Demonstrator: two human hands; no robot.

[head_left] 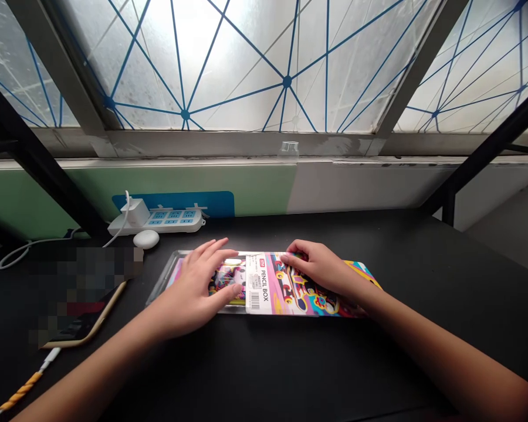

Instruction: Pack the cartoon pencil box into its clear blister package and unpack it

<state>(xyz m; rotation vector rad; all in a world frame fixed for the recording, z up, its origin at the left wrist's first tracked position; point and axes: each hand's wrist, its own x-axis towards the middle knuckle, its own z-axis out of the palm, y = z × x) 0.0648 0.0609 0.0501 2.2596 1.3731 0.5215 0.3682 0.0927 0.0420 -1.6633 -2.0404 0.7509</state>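
A flat pencil box (287,284) in colourful printed packaging lies on the black table, its "PENCIL BOX" label facing up. Clear plastic (162,281) shows at its left end. My left hand (202,281) rests over the left part, fingers spread and thumb reaching toward the label; it covers some of the print. On the right half, my right hand (319,264) has its fingers curled at the far edge with the thumb on top, pinching the box. The fingertips there are partly hidden.
A white power strip (176,220) with a plugged-in charger (135,212) sits by the wall, a white oval object (146,239) beside it. At left lies a partly blurred tablet-like device (92,322) with a cable (26,390). Black slanted bars (48,158) flank the window.
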